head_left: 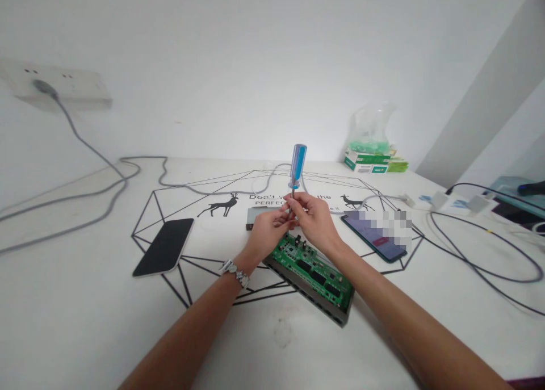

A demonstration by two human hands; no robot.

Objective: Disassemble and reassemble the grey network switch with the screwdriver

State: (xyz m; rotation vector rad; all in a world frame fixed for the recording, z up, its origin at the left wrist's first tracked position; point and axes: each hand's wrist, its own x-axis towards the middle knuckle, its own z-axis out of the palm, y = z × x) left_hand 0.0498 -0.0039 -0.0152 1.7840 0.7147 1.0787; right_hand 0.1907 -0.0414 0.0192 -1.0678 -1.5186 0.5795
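A screwdriver (297, 166) with a clear and blue handle stands nearly upright, tip downward. Its thin metal shaft is pinched between the fingers of my right hand (315, 218). My left hand (268, 231) is closed at the lower end of the shaft, fingertips pressed together. The screwdriver's tip, and anything small in the left fingers, is hidden. Below both hands lies a green circuit board (313, 271) in a grey metal tray, set at a slant. Behind my left hand, a small grey metal box (255, 215) is partly covered.
A dark-screened phone (165, 247) lies at left and a lit phone (374, 235) at right. Grey cable (91, 149) runs from the wall socket (59, 82) across the table. Boxes with a plastic bag (369, 146) stand behind; white adapters (451, 201) and black cable (489, 231) lie right.
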